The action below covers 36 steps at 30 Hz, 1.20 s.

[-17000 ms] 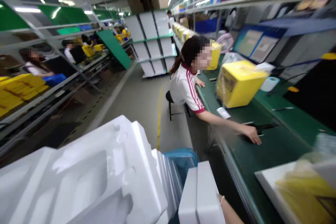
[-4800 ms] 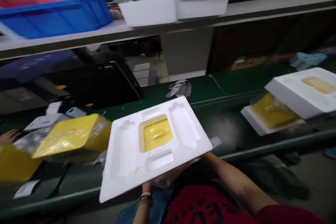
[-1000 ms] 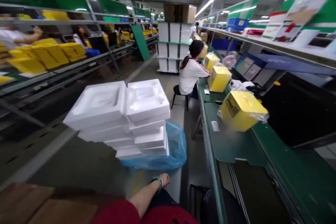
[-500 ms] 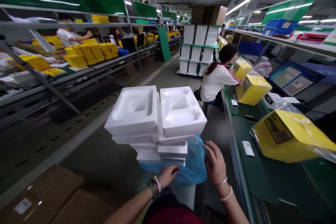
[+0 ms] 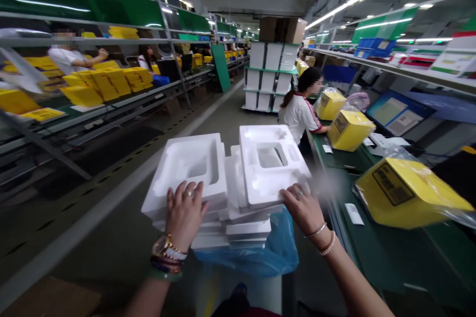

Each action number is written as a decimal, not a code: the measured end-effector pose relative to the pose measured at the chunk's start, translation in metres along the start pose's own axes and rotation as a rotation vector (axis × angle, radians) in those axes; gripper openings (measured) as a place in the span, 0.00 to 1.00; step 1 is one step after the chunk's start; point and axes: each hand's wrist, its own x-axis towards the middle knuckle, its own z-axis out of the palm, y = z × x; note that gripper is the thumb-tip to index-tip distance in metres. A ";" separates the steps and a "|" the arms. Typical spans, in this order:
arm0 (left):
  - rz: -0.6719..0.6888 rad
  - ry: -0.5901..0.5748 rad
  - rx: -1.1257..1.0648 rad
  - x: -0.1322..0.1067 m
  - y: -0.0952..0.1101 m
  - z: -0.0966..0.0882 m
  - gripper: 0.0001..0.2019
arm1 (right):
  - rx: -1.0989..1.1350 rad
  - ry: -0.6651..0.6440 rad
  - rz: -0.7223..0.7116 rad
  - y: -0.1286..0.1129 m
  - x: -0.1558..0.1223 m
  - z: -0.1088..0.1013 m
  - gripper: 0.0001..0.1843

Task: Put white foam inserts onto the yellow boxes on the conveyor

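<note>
Left hand (image 5: 187, 215): spread over near rim of left tray (image 5: 193, 141), grip unclear. Right hand (image 5: 305, 210): clamped on near corner of right tray (image 5: 256, 188). Both white, topping stacks (image 5: 248, 228); blue bag (image 5: 284, 250) below.

Two topmost white foam trays (image 5: 193, 165), one blue bag (image 5: 253, 260), three nearer yellow boxes (image 5: 352, 132) on the bench (image 5: 375, 252) and one wristwatch (image 5: 161, 245) show.
</note>
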 end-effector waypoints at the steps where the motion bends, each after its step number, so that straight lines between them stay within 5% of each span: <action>1: 0.003 -0.054 0.026 0.003 -0.005 0.001 0.18 | -0.029 0.018 0.032 0.006 -0.008 -0.009 0.08; 4: 0.079 -0.101 0.057 0.011 -0.009 0.001 0.13 | -0.103 0.054 0.164 0.026 -0.046 -0.036 0.05; 9: 0.111 0.193 -0.092 0.025 0.031 -0.014 0.15 | -0.143 0.014 0.435 0.054 -0.155 -0.069 0.07; 12: 0.184 0.390 -0.245 0.025 0.086 -0.036 0.16 | -0.113 -0.121 0.798 0.061 -0.225 -0.073 0.15; 16: 0.490 0.561 -0.439 0.010 0.186 -0.071 0.18 | 0.075 -0.296 1.357 0.075 -0.290 -0.052 0.18; 18: 0.614 0.560 -0.573 -0.003 0.239 -0.087 0.16 | 0.274 -0.310 1.483 0.083 -0.313 -0.036 0.21; 21: 0.670 0.472 -0.737 -0.025 0.304 -0.099 0.16 | 0.485 -0.308 1.484 0.082 -0.349 -0.021 0.26; 24: 0.680 0.364 -0.834 -0.044 0.340 -0.095 0.18 | 0.457 -0.405 1.292 0.055 -0.397 -0.025 0.37; 28: 0.649 0.244 -0.907 -0.063 0.362 -0.080 0.16 | 0.228 -0.628 1.111 -0.009 -0.483 -0.040 0.54; 33: 0.613 0.084 -0.990 -0.078 0.388 -0.068 0.15 | -0.110 -0.463 1.148 -0.083 -0.615 -0.062 0.41; 36: 0.629 0.021 -1.040 -0.080 0.407 -0.068 0.14 | -0.253 -0.334 1.266 -0.116 -0.692 -0.101 0.21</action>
